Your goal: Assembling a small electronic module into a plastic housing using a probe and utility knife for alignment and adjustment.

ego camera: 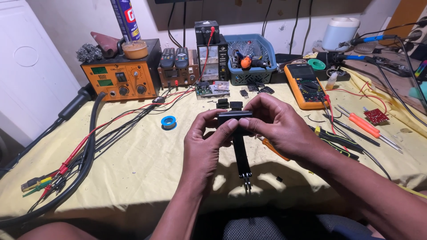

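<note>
Head-mounted, looking steeply down and forward over a cluttered bench (133,164), close above both hands, wall (66,22) at top edge.

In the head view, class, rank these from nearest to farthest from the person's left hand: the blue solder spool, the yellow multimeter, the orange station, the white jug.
From the left hand:
1. Blue solder spool, just up and left on the cloth.
2. Yellow multimeter, up and right, past the right hand.
3. Orange station, back left; close to the multimeter's distance, so these two are hard to separate.
4. White jug, far back right.
</note>
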